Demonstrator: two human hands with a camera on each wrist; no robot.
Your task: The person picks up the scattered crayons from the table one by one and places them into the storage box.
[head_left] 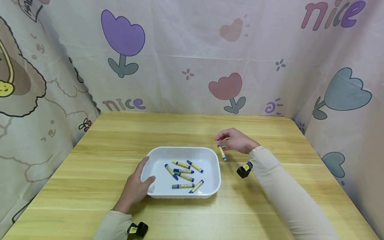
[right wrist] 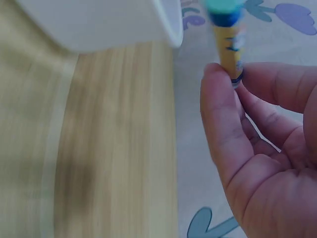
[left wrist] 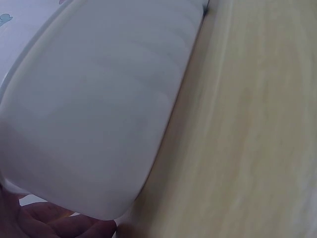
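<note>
A white plastic tray (head_left: 154, 156) stands mid-table with several crayons (head_left: 183, 186) in yellow wrappers lying loose in it. My left hand (head_left: 136, 186) grips the tray's left end, thumb over the rim; in the left wrist view its fingers (left wrist: 74, 225) show beneath the tray's outer wall. Just beyond the tray's right end, my right hand (head_left: 235, 141) pinches a yellow-wrapped crayon (right wrist: 230, 54) by one end, between thumb and fingertips. That crayon has blue bands and a green end in the right wrist view, and it is held off the table.
The wooden table (head_left: 258, 206) reaches back to a printed cloth (head_left: 171, 40) with flowers and lettering, which also hangs along both sides. A small black wrist camera (head_left: 244, 170) sits on the right sleeve, another (head_left: 139, 229) on the left.
</note>
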